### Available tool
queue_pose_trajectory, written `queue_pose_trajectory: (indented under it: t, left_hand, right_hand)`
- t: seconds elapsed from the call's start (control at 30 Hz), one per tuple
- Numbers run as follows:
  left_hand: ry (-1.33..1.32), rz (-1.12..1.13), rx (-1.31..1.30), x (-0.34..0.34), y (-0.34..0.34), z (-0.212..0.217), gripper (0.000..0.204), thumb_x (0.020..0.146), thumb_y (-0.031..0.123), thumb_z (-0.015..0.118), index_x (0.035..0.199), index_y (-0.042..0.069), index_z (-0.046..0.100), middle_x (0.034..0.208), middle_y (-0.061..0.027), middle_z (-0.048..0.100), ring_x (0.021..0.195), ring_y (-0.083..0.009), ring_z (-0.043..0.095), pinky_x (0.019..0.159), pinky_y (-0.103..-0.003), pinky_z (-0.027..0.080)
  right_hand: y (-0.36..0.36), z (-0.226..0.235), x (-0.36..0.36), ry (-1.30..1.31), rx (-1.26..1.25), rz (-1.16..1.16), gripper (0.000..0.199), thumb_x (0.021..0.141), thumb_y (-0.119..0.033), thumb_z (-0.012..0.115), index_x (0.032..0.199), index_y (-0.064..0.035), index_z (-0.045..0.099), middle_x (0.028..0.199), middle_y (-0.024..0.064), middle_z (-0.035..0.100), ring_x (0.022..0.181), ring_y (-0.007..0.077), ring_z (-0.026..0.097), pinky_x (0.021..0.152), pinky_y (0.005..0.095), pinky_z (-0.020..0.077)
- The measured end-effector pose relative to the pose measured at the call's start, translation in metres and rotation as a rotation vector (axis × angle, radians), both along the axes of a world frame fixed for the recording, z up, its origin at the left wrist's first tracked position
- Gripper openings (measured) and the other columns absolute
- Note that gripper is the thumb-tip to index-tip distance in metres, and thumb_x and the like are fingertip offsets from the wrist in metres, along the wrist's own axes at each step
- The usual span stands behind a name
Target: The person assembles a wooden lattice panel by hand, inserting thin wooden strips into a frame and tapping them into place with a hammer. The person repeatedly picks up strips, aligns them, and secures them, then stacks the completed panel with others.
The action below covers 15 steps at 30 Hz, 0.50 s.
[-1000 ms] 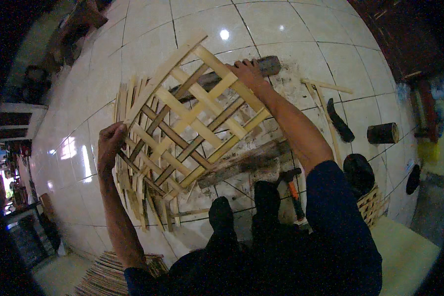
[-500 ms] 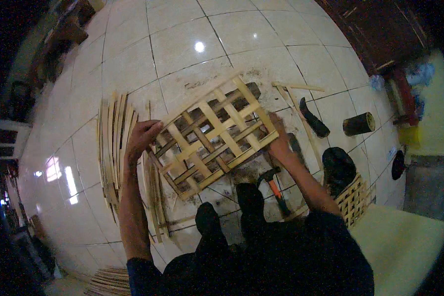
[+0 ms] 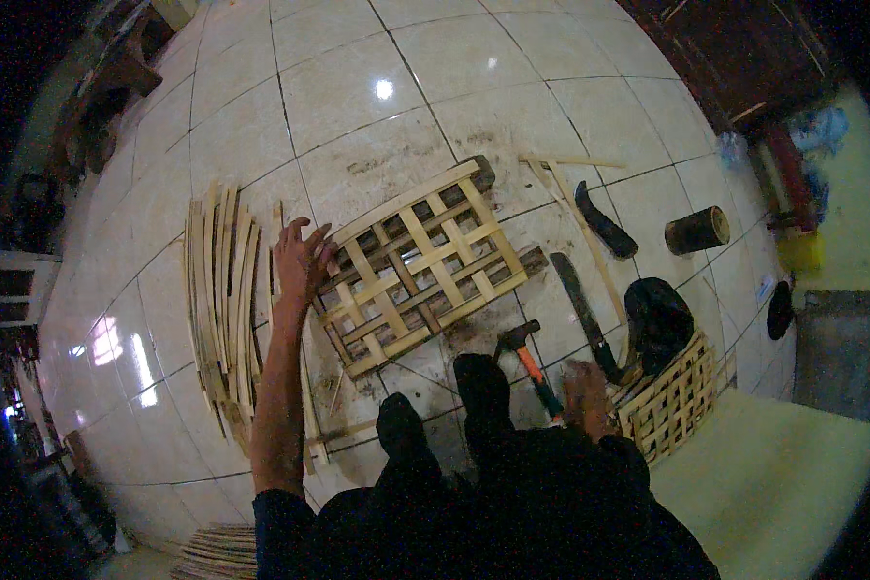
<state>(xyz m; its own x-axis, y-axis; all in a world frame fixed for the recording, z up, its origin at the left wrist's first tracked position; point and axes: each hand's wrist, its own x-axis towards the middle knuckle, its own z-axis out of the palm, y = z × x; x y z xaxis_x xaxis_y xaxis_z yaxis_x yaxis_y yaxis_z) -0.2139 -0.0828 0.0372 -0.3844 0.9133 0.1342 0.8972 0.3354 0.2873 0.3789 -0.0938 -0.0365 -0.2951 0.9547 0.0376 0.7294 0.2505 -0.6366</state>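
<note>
A woven panel of flat bamboo strips lies tilted on the floor in front of my feet, over dark wooden pieces that show at its ends. My left hand is at the panel's left edge with its fingers spread. Back near my right knee, my right hand is smeared by motion, so its fingers cannot be read. Beside it lies a hammer with a dark head and an orange and dark handle. A long-bladed machete rests just beyond the right hand.
Long bamboo strips lie in a bundle at left. On the right are a dark curved sheath-like piece, a short dark cylinder, a black bag-like bundle and a woven bamboo basket-like piece. Thin strips lie beyond.
The panel has been lowered onto the dark pieces. My right hand has let go of it and drawn back toward me, beside the hammer. My left hand's fingers have spread at its edge.
</note>
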Motion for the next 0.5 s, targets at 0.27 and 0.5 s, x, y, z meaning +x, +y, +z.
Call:
queue_pose_trajectory:
  t: [0.27,0.5]
  left_hand:
    - [0.100,-0.002,0.116,0.098,0.035,-0.010,0.066,0.087,0.031,0.062,0.142,0.005,0.037,0.149,-0.0183,0.031,0.138,-0.0363,0.029,0.114,-0.047,0.021]
    - [0.049,-0.032,0.124,0.118,0.040,-0.027,0.076,0.087,0.034,0.059,0.147,0.002,0.026,0.155,-0.0153,0.022,0.143,-0.0324,0.020,0.116,-0.047,0.016]
  right_hand:
    - [-0.003,0.065,-0.077,-0.347,-0.493,0.199,0.029,0.081,-0.023,0.067,0.097,-0.0016,0.057,0.078,0.0182,0.057,0.062,0.0353,0.056,0.051,0.0409,0.0418]
    - [-0.004,-0.010,0.006,-0.366,-0.430,-0.081,0.046,0.087,-0.034,0.061,0.123,-0.0060,0.052,0.104,0.0153,0.066,0.090,0.0358,0.064,0.080,0.0445,0.0498]
